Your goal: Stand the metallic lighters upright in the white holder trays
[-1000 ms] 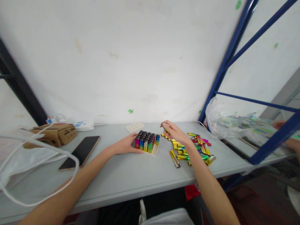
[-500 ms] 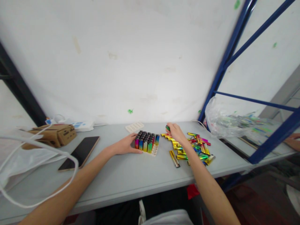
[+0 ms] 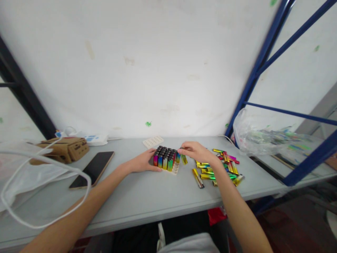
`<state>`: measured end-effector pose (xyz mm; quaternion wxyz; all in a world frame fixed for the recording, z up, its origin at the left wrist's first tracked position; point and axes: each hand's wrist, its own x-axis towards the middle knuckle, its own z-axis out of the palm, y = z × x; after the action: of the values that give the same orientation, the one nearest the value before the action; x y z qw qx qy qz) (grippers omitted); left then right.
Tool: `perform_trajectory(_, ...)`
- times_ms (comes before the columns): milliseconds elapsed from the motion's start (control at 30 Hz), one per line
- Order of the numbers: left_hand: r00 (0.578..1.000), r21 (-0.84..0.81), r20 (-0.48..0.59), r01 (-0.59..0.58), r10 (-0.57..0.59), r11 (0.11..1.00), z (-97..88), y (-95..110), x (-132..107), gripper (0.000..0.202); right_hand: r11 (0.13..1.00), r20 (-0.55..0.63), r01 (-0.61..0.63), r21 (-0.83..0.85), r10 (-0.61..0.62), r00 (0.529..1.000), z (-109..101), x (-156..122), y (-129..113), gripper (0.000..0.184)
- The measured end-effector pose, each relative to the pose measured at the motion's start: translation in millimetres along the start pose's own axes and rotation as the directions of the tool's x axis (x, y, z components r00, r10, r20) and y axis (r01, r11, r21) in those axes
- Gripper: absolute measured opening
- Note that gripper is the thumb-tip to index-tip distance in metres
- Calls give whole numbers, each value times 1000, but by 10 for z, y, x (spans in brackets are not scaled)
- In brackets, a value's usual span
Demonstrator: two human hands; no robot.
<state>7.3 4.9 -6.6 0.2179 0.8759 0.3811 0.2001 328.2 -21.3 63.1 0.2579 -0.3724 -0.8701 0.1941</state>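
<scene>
Shiny multicoloured lighters with black tops stand upright in rows in a white tray [image 3: 174, 170]. My left hand [image 3: 143, 161] grips the left side of this block of lighters [image 3: 165, 162], thumb along the front and fingers at the back. At the tray's right end, my right hand [image 3: 196, 151] is closed on a gold-green lighter [image 3: 184, 159], held tilted beside a blue upright lighter [image 3: 178, 157]. Its fingertips partly hide the tops there. To the right, a loose pile of metallic lighters [image 3: 207, 171] lies on the table, partly behind my right forearm.
A second white tray [image 3: 153, 141] lies at the back by the wall. On the left are a phone [image 3: 92, 170], a cardboard box [image 3: 70, 149] and a white cable [image 3: 88, 182]. A blue frame [image 3: 249, 84] and a clear plastic bag [image 3: 244, 135] stand to the right.
My right hand has moved left and down from above the pile to the tray's right end, bringing a lighter with it. My left hand keeps its hold on the block.
</scene>
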Motion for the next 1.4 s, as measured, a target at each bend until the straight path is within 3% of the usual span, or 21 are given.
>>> perform_trajectory(133, 1000, 0, 14, 11, -11, 1000, -7, 11, -5, 88, 990, -47, 11, -141, -17, 999, 72, 45, -34, 46)
perform_trajectory(300, 1000, -12, -6, 1, -1, 1000, -1, 5, -14, 89, 994, -7, -87, -59, 87, 996, 137, 57, -53, 29)
perform_trajectory(600, 1000, -7, -10, 1, -1, 1000, 3, -20, -6, 86, 967, -71, -138, -212, 126, 990, 162, 28, -100, 23)
perform_trajectory(1033, 1000, -15, 11, -4, 4, 1000, 0, -18, -7, 81, 991, -36, -123, -54, 122, 992, 107, 33, -107, 29)
perform_trajectory(1133, 1000, -8, 0, -4, 4, 1000, -3, -16, -9, 85, 989, -97, -127, -77, 119, 988, -24, -4, 8, 28)
perform_trajectory(1233, 1000, 6, -6, 3, -3, 1000, -4, -17, -11, 88, 965, -156, -199, -172, 172, 973, -175, -78, 293, 24)
perform_trajectory(1400, 1000, 18, 3, 23, -23, 1000, -4, -21, -10, 90, 869, -117, -347, -353, 327, 938, -219, -209, 827, 25)
